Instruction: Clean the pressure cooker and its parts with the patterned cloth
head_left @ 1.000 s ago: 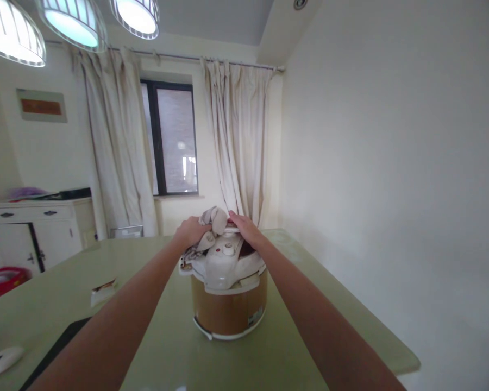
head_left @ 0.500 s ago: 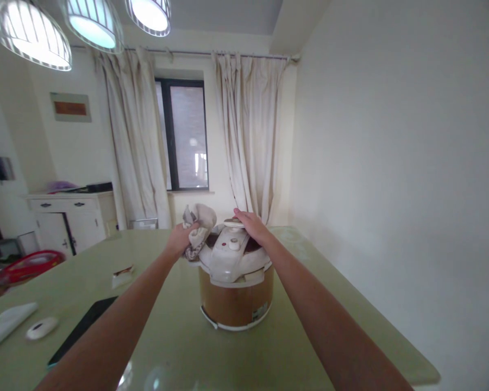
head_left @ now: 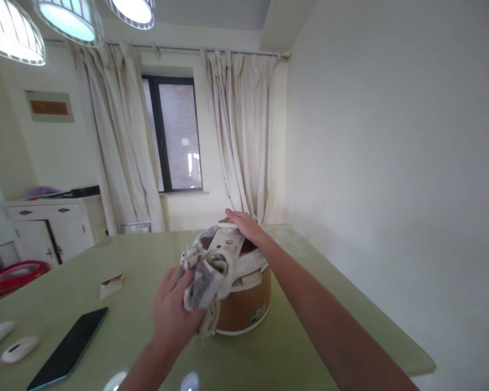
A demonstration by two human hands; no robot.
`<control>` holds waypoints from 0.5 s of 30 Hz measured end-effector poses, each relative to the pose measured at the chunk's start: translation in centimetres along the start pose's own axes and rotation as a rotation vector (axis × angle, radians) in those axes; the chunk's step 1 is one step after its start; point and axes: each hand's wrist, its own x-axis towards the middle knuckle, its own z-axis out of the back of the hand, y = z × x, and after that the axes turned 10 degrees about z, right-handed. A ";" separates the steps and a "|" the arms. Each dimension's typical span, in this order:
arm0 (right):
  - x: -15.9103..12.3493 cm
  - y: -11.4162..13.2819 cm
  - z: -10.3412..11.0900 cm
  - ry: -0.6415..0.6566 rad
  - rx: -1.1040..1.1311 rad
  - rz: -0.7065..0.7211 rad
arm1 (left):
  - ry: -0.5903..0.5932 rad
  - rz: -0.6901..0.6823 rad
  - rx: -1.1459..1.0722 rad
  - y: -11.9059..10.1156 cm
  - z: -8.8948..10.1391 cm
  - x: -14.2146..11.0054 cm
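Note:
An electric pressure cooker (head_left: 244, 304) with a white lid and a brown-gold body stands upright on the table. My left hand (head_left: 178, 304) is closed on a crumpled grey-and-white rag (head_left: 207, 285), which hangs against the cooker's near left side and hides part of it. On top of the lid, my right hand (head_left: 246, 225) grips the lid handle (head_left: 227, 223) from the right; its far fingers are partly hidden.
The glossy green table (head_left: 309, 326) reaches close to the right wall. To the left lie a dark tablet-like slab (head_left: 69, 347), a white mouse-shaped object (head_left: 19, 348) and a small packet (head_left: 112, 285). A red basket (head_left: 18, 277) and a white cabinet (head_left: 73, 228) are beyond.
My left hand has brought the rag from the lid's far left edge down and nearer, to the cooker's front left side. My right hand stays on the handle. The view has turned slightly right.

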 end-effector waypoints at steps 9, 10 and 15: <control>-0.3 0.3 0.5 0.058 -0.091 0.079 | -0.364 -0.512 0.027 -12.3 -5.4 -0.8; -0.4 0.3 0.6 0.060 -0.099 0.074 | -0.435 -0.587 -0.014 -12.3 -5.6 -0.4; -0.7 0.7 0.5 0.015 -0.045 0.043 | -0.414 -0.980 -0.237 -4.6 -7.0 -2.3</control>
